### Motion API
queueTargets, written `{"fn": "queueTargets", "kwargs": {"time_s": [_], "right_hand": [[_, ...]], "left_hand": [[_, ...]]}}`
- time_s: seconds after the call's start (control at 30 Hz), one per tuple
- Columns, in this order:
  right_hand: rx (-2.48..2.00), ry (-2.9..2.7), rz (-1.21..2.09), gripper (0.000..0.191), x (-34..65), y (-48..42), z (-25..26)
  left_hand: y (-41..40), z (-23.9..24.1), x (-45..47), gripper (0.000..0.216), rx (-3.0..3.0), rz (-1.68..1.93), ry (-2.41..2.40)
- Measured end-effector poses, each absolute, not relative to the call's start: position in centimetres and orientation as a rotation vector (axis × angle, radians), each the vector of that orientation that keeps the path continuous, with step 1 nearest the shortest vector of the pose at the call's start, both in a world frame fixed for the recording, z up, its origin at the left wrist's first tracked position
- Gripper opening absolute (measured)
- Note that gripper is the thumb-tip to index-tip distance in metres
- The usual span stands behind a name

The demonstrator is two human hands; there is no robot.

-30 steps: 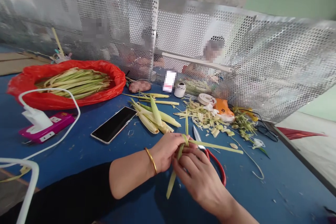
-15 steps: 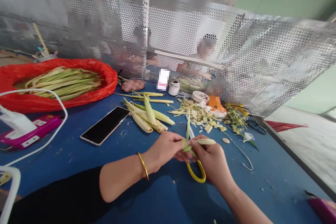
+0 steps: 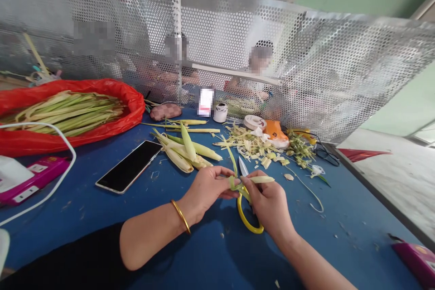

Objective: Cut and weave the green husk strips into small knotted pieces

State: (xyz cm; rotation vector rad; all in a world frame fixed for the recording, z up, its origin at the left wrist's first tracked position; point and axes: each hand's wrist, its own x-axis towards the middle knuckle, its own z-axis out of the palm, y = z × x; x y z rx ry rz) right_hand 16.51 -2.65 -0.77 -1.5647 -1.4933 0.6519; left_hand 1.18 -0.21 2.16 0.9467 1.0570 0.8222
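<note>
Both hands are at the middle of the table, close together around a pale green leaf strip (image 3: 233, 158). My left hand (image 3: 212, 188) pinches its folded, looped part between thumb and fingers, and one end stands up above. My right hand (image 3: 270, 201) is closed on the same piece, with a pale, pointed end (image 3: 265, 179) sticking out to the right. Scissors with yellow handles (image 3: 249, 224) are beneath the hands, blades pointing away; my right hand partly covers them. Behind my left hand lies a pile of husk-like leaf pieces (image 3: 188, 147).
A red bag (image 3: 136, 120) of long leaf strips (image 3: 68, 111) is at left, near a phone (image 3: 129, 166) and purple power strip (image 3: 41, 176). Leaf scraps (image 3: 246, 138), a tape roll (image 3: 254, 122) and an orange packet (image 3: 276, 131) lie behind. A perforated metal screen (image 3: 224, 45) separates people beyond.
The view has shifted slightly. My hands have drawn a little apart at the loop, which looks more open. The upright leaf end now leans left, and more of the scissor blades shows.
</note>
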Motion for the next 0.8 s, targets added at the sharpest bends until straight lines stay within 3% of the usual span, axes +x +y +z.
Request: {"fn": "queueTargets", "kwargs": {"time_s": [0.47, 0.8], "right_hand": [[-1.543, -1.429, 0.633, 0.035, 16.6, -2.4, -0.4], [-1.363, -1.016, 1.258, 0.036, 15.6, -2.6, -0.1]], "left_hand": [[0.0, 2.1, 0.8, 0.028, 1.027, 0.763, 0.799], [0.9, 2.0, 0.7, 0.014, 0.918, 1.077, 1.086]]}}
